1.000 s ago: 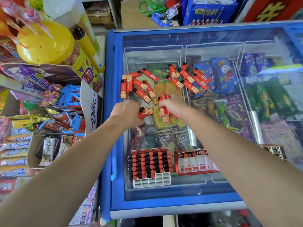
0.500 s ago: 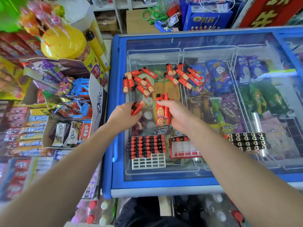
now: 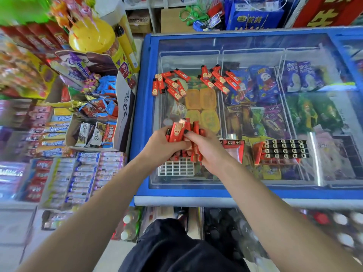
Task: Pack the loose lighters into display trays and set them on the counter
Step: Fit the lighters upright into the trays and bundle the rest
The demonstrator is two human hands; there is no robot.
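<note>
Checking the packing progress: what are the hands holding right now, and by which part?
Both the left hand and right hand grip one bunch of red lighters around their lower bodies; the tops stick out above the fingers.

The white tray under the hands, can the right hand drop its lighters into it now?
Probably yes. The right hand holds lighters right above the white tray, whose near rows are empty. The left hand, gripping its own bunch beside it, crowds the left.

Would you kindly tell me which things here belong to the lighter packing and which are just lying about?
Job:
- red lighters gripped by left hand and right hand
- loose lighters on freezer lid
- white tray
- full tray

Lying about:
- Dove chocolate box
- yellow lollipop tub
</note>
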